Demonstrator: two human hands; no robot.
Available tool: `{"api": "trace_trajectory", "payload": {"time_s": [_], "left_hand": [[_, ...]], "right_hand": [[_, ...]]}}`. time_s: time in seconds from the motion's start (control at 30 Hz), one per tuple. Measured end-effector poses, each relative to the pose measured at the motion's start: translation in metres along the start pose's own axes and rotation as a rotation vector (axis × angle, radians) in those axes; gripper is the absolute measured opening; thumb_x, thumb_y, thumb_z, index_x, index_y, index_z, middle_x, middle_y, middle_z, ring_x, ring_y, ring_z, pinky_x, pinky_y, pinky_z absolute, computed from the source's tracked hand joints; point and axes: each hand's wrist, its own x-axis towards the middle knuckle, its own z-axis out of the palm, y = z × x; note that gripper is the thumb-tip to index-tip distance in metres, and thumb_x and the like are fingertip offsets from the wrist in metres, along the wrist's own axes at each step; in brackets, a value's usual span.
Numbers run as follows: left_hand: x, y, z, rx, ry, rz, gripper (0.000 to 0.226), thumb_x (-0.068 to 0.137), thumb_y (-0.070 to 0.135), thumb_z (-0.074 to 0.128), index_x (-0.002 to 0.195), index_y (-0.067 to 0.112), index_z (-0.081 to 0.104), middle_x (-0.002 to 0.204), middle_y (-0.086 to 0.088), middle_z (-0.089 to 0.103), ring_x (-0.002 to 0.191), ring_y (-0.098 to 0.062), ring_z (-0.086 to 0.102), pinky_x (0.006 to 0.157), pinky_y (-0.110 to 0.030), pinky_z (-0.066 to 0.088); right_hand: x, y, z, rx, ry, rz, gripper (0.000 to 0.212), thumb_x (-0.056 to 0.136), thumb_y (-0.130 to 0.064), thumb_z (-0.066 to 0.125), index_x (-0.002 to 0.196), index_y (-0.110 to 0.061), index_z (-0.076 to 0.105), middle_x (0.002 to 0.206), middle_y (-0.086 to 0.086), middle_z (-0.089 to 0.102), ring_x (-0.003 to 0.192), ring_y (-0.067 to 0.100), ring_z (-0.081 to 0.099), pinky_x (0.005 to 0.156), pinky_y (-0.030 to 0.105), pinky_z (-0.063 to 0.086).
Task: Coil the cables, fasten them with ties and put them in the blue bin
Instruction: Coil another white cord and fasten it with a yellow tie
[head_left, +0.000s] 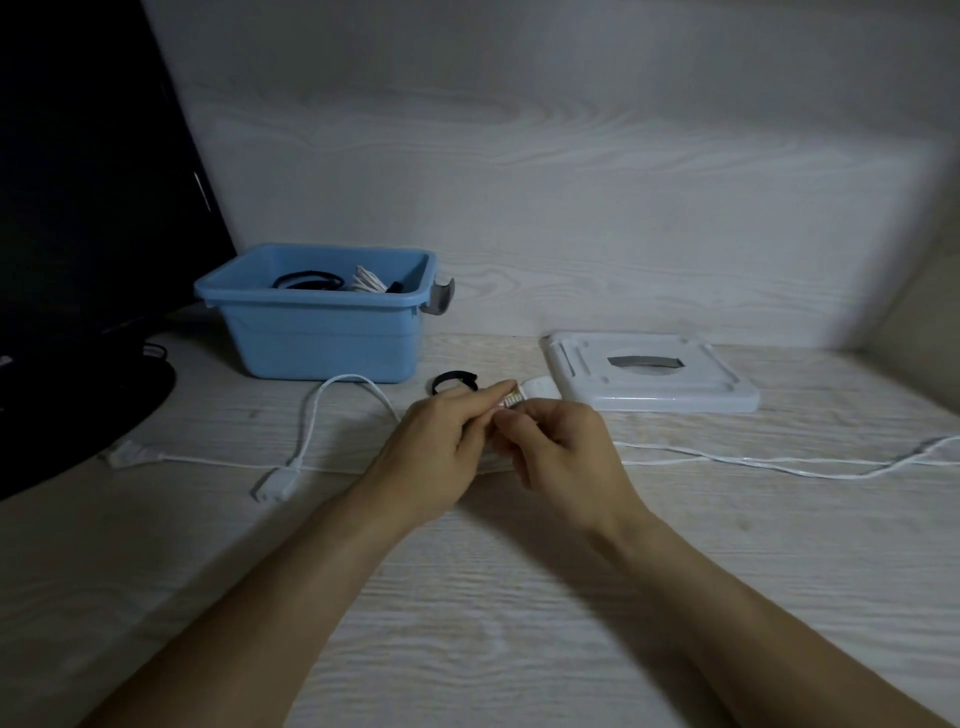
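Hands together above desk (467, 597) | left hand (431, 457), right hand (558, 452) both pinching white cable (511, 399)

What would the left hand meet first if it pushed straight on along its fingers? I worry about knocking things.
Likely the white lid: the left hand, gripping the white cable, points right and away. Depth is unclear.

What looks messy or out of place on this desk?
Mainly the white cable: it sprawls uncoiled across the desk on both sides of the hands. A black tie lies loose by the blue bin.
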Motion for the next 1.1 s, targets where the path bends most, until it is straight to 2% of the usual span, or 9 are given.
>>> {"api": "trace_trajectory", "payload": {"time_s": [0.23, 0.33, 0.43, 0.5, 0.57, 0.7, 0.8, 0.93, 1.1], "left_hand": [[-0.001, 0.007, -0.008, 0.0, -0.146, 0.027, 0.05, 0.098, 0.03, 0.038, 0.147, 0.024, 0.044, 0.11, 0.003, 0.06, 0.107, -0.009, 0.059, 0.099, -0.031, 0.047], [-0.002, 0.01, -0.01, 0.026, -0.163, 0.055, 0.048, 0.099, 0.014, 0.042, 0.146, 0.02, 0.046, 0.102, 0.017, 0.052, 0.099, 0.001, 0.054, 0.095, -0.012, 0.04], [-0.003, 0.009, -0.008, 0.039, -0.16, 0.088, 0.041, 0.09, -0.008, 0.047, 0.125, 0.009, 0.063, 0.089, 0.035, 0.05, 0.093, -0.002, 0.053, 0.083, 0.002, 0.033], [-0.003, 0.01, -0.007, 0.029, -0.152, 0.077, 0.032, 0.087, -0.011, 0.048, 0.101, 0.012, 0.066, 0.088, 0.043, 0.05, 0.089, 0.007, 0.053, 0.078, 0.0, 0.034], [-0.003, 0.012, -0.006, 0.013, -0.143, 0.069, 0.039, 0.091, -0.006, 0.048, 0.087, 0.031, 0.058, 0.086, 0.041, 0.05, 0.083, 0.014, 0.052, 0.072, -0.004, 0.035], [-0.005, 0.016, -0.002, -0.013, -0.09, 0.044, 0.02, 0.102, 0.013, 0.045, 0.093, 0.026, 0.057, 0.078, 0.023, 0.051, 0.076, 0.008, 0.053, 0.066, -0.008, 0.034], [-0.005, 0.013, 0.0, -0.055, -0.046, 0.013, 0.018, 0.103, 0.016, 0.045, 0.104, 0.017, 0.063, 0.079, 0.015, 0.057, 0.076, 0.003, 0.056, 0.068, -0.016, 0.04], [-0.003, 0.012, -0.003, -0.063, -0.079, 0.0, 0.026, 0.101, 0.028, 0.041, 0.112, 0.021, 0.065, 0.092, 0.002, 0.066, 0.087, -0.007, 0.062, 0.077, -0.03, 0.051], [-0.004, 0.023, -0.008, -0.212, -0.184, -0.043, 0.032, 0.103, 0.018, 0.041, 0.081, 0.032, 0.059, 0.079, 0.025, 0.06, 0.075, 0.007, 0.053, 0.074, -0.015, 0.04]], "right_hand": [[0.002, 0.003, -0.002, 0.108, 0.057, -0.007, 0.043, 0.098, -0.017, 0.056, 0.066, 0.011, 0.055, 0.048, 0.004, 0.046, 0.049, 0.013, 0.041, 0.051, 0.029, 0.035], [0.001, 0.005, -0.003, -0.019, 0.081, -0.064, 0.039, 0.095, -0.016, 0.059, 0.06, 0.004, 0.058, 0.045, 0.0, 0.047, 0.045, 0.012, 0.04, 0.049, 0.028, 0.035], [0.003, 0.002, -0.012, -0.378, 0.201, -0.35, 0.036, 0.087, -0.016, 0.067, 0.052, -0.01, 0.058, 0.042, -0.01, 0.045, 0.041, 0.008, 0.043, 0.047, 0.016, 0.033], [0.007, -0.001, -0.019, -0.539, 0.247, -0.53, 0.028, 0.081, -0.02, 0.069, 0.054, -0.016, 0.061, 0.048, -0.013, 0.05, 0.043, 0.005, 0.044, 0.047, 0.017, 0.035], [0.011, 0.0, -0.023, -0.568, 0.228, -0.58, 0.024, 0.082, -0.023, 0.07, 0.06, -0.016, 0.063, 0.054, -0.01, 0.055, 0.047, 0.006, 0.048, 0.047, 0.024, 0.04], [0.012, 0.002, -0.03, -0.319, 0.124, -0.37, 0.01, 0.085, -0.025, 0.077, 0.086, -0.018, 0.071, 0.066, -0.008, 0.068, 0.06, 0.008, 0.064, 0.057, 0.016, 0.048], [0.015, 0.004, -0.037, -0.244, -0.005, -0.404, 0.023, 0.082, -0.024, 0.081, 0.103, -0.02, 0.072, 0.081, -0.007, 0.07, 0.071, 0.012, 0.067, 0.066, 0.022, 0.055], [0.018, 0.008, -0.038, -0.329, -0.05, -0.54, 0.012, 0.082, -0.021, 0.08, 0.086, -0.017, 0.07, 0.084, -0.005, 0.059, 0.069, 0.011, 0.057, 0.065, 0.017, 0.045], [0.017, 0.001, -0.042, -0.421, 0.017, -0.656, 0.019, 0.079, -0.025, 0.079, 0.078, -0.008, 0.07, 0.092, -0.002, 0.066, 0.09, 0.005, 0.061, 0.078, 0.013, 0.045]]}}
